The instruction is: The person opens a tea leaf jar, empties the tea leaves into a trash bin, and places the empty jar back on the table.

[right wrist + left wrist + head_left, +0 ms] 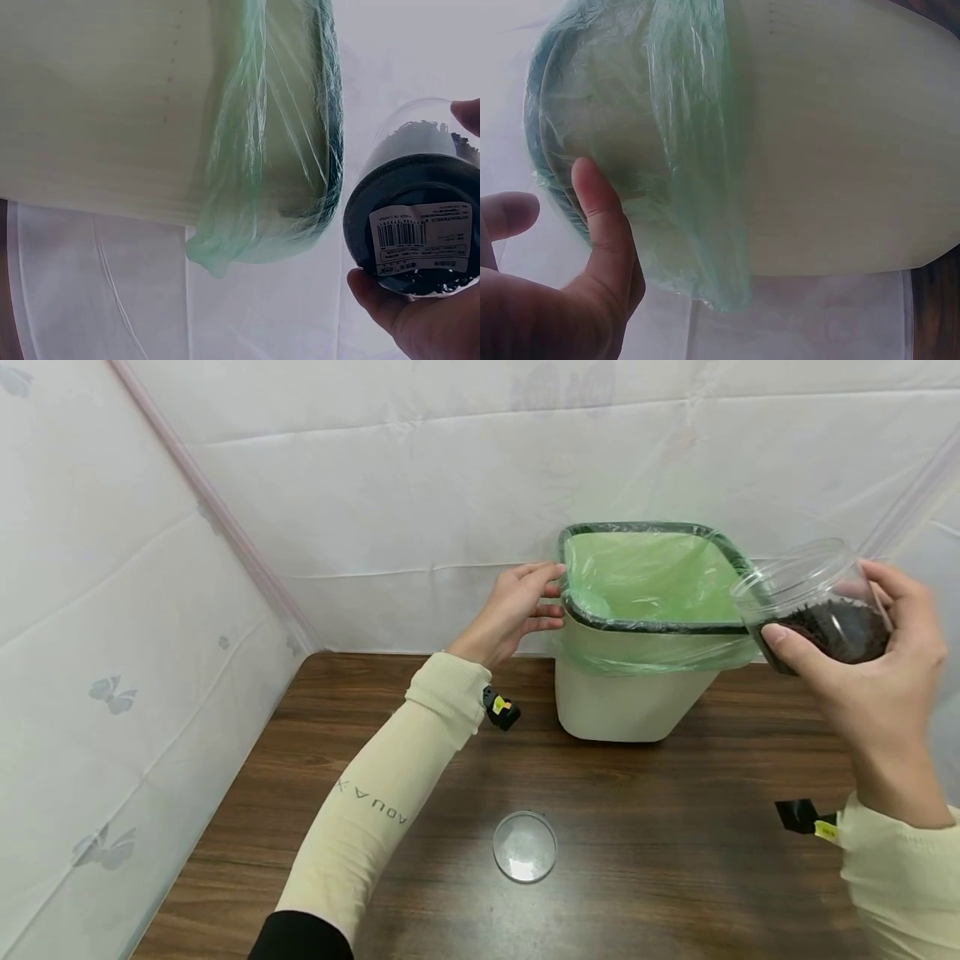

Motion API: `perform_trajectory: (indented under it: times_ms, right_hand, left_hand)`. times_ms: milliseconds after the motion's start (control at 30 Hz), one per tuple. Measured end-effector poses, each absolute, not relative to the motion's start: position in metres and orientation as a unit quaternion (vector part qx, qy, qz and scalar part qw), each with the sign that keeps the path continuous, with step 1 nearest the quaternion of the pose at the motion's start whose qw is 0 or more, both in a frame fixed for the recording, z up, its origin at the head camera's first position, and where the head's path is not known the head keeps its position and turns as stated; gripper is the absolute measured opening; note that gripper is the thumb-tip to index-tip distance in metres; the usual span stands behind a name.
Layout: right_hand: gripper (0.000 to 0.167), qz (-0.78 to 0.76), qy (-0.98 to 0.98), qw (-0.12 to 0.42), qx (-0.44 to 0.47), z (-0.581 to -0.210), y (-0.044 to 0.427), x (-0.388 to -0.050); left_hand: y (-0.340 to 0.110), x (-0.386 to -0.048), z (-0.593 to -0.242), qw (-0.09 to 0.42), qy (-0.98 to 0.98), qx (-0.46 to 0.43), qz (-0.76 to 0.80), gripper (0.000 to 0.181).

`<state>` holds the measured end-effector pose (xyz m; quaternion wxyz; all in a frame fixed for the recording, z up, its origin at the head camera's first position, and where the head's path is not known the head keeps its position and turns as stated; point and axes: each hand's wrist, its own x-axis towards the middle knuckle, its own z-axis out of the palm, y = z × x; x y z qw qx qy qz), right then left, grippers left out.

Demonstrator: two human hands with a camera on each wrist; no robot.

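A cream trash bin [630,702] lined with a green plastic bag [652,581] stands upright at the back of the table. My left hand [517,610] is at the bin's left rim, fingers fairly straight and touching or nearly touching it; in the left wrist view the thumb lies by the bag's folded edge. My right hand [892,660] grips a clear jar [832,610] partly filled with dark shreds. The jar tilts, its uncovered mouth toward the bin's right rim. A barcode label [420,236] shows on its base in the right wrist view.
A round clear lid [525,847] lies on the brown wooden table [637,885] in front of the bin. White sheeting with a faint butterfly print [450,485] forms walls behind and at the sides. The bag's loose edge [697,150] hangs outside the bin.
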<state>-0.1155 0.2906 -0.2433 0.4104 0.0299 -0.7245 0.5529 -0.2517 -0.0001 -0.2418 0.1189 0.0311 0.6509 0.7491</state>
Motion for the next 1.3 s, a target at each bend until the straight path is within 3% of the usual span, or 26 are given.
perform_trajectory:
  times_ms: [267, 767, 1300]
  right_hand:
    - [0.074, 0.524, -0.744, 0.414, 0.011, -0.243, 0.296, -0.12]
    - [0.067, 0.504, -0.754, 0.421, 0.008, -0.243, 0.299, -0.128]
    - [0.073, 0.525, -0.759, 0.385, -0.004, -0.236, 0.291, -0.132]
  left_hand:
    - [0.004, -0.254, -0.242, 0.114, 0.641, 0.023, 0.759, 0.039]
    - [0.009, -0.26, -0.243, 0.107, 0.642, 0.018, 0.759, 0.054]
    - [0.019, -0.263, -0.247, 0.081, 0.647, 0.018, 0.758, 0.057]
